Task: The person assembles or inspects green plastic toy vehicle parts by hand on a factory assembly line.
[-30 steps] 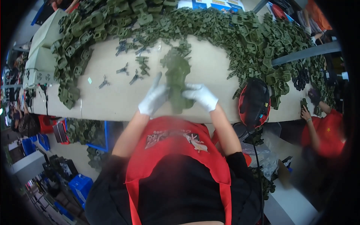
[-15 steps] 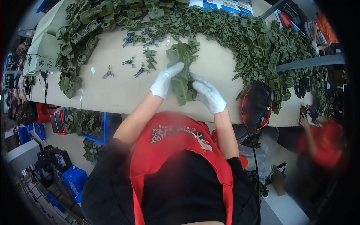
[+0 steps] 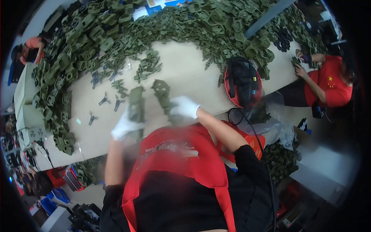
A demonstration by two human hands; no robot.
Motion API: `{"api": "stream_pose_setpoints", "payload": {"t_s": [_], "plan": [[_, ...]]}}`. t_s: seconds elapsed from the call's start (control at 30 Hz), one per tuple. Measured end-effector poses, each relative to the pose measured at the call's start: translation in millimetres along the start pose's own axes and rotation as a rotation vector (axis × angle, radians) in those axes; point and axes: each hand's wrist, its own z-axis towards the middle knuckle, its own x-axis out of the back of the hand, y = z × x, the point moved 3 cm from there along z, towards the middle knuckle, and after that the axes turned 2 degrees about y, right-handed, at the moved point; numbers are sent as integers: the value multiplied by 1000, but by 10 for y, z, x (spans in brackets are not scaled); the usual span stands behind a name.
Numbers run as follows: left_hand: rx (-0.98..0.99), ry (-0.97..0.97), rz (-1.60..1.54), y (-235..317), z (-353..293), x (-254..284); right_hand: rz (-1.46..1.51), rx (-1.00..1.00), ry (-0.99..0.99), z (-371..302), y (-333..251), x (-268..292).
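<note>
My left hand, in a white glove, is closed around a long olive-green plastic shell piece that stands lengthwise over the table. A second long olive-green shell piece, with holes at its far end, is in my gloved right hand. The two pieces are apart, with bare tabletop between them. To the left of them lie small dark grey forked parts and a small green jagged part. Motion blurs both hands slightly.
A heap of olive-green plastic parts runs along the far side of the pale table. A black and red bag lies at the right edge, a cable hanging from it. A co-worker in red handles a part at the far right.
The green shell, held between both hands before, is now two separate pieces, one in each hand. My hands have moved apart and nearer my body. The view has turned.
</note>
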Motion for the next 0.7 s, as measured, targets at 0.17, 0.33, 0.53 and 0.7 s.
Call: {"api": "stream_pose_setpoints", "payload": {"t_s": [0.17, 0.33, 0.53, 0.7], "plan": [[-60, -109, -257, 46, -49, 181, -315, -115, 168, 231, 387, 336], [-246, -200, -721, 116, -61, -399, -442, -611, 467, -39, 121, 1231], [-34, 159, -680, -151, 134, -339, -609, -463, 597, 624, 1047, 1190], [3, 371, -713, 242, 22, -507, -595, -132, 1257, 655, 681, 1964]]}}
